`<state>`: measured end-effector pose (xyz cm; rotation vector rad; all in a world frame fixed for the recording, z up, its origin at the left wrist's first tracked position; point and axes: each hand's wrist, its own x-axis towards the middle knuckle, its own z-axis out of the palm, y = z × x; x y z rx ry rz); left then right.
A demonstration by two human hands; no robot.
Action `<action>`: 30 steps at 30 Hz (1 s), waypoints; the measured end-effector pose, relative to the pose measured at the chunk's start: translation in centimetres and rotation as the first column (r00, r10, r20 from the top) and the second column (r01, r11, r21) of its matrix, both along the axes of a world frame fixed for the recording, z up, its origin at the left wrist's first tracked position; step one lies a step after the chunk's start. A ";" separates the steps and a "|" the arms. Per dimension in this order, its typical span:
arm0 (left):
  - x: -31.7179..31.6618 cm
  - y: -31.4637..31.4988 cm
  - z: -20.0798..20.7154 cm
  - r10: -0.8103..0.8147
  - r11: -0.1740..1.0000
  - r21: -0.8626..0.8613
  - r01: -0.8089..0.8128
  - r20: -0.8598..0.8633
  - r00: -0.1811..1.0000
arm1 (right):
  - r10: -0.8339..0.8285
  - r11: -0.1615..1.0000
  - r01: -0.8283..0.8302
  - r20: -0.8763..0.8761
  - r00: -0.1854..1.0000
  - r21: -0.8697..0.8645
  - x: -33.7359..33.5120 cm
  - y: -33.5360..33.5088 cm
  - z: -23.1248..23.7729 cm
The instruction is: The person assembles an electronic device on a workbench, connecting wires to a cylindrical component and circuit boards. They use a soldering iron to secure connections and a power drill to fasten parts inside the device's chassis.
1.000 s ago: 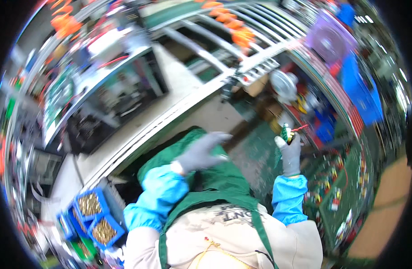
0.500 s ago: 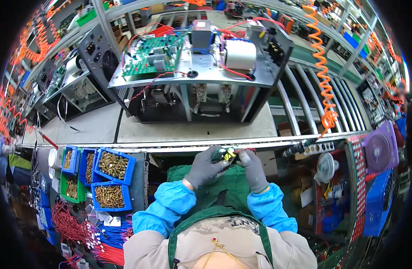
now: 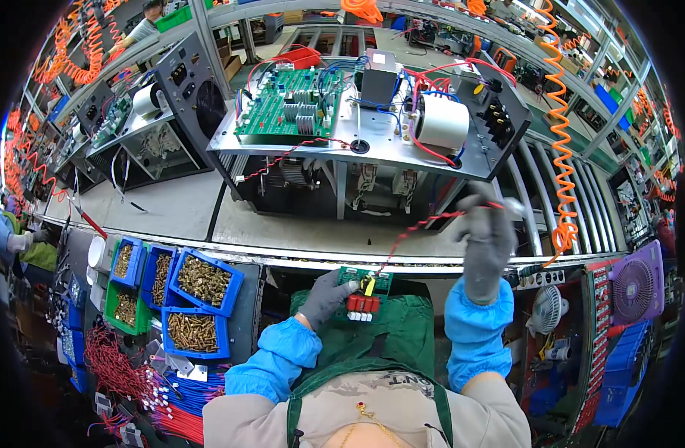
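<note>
My left hand (image 3: 324, 299), in a grey glove, grips the left edge of a small green circuit board (image 3: 383, 284) above my apron. The board carries red blocks, white connectors and a yellow part. From it a twisted red-and-black wire (image 3: 402, 240) runs up and right to my right hand (image 3: 486, 243). That gloved hand is raised in front of the metal chassis (image 3: 342, 143), its fingers closed on the wire and smeared by motion. On top of the chassis sit a larger green circuit board (image 3: 290, 104), a transformer (image 3: 380, 75) and a white cylinder (image 3: 441, 119).
Blue bins (image 3: 197, 332) of brass fasteners and a green bin (image 3: 124, 308) stand at my left, beside bundled red wires (image 3: 111, 366). An orange coiled hose (image 3: 557, 149) hangs over the metal rollers (image 3: 559, 194). A white fan (image 3: 548, 310) and a purple fan (image 3: 632, 287) are at right.
My hands have parted. The right one has moved up and right, drawing the twisted wire out, while the left still holds the board, now turned flat. The view has shifted slightly.
</note>
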<state>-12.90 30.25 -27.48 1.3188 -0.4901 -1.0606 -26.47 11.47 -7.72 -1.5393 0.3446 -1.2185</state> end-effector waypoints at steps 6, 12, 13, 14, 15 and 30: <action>0.8 1.8 -1.1 0.066 0.998 0.013 -0.065 -0.046 0.997 | 0.262 0.964 -0.233 -0.611 0.747 0.128 9.3 -2.1 -3.5; 0.3 3.3 -1.6 0.089 0.995 0.048 -0.087 -0.027 0.996 | 0.371 0.882 -0.186 -0.395 0.841 0.432 12.0 -1.3 -4.9; 0.3 3.2 -1.9 0.093 0.995 0.040 -0.093 -0.019 0.995 | 0.330 0.894 -0.120 -0.451 0.829 0.432 12.0 -1.5 -5.1; 0.2 3.3 -2.1 0.092 0.995 0.043 -0.090 -0.036 0.995 | 0.287 0.902 -0.052 -0.506 0.813 0.429 12.0 -2.0 -5.7; 0.1 3.4 -2.3 0.089 0.995 0.045 -0.087 -0.054 0.995 | 0.245 0.907 0.017 -0.560 0.791 0.421 11.8 -2.3 -6.5; 0.0 2.3 -3.2 0.045 0.999 0.018 -0.044 -0.099 0.994 | -0.371 0.608 -0.094 -0.387 0.844 -0.788 15.3 -5.8 -12.5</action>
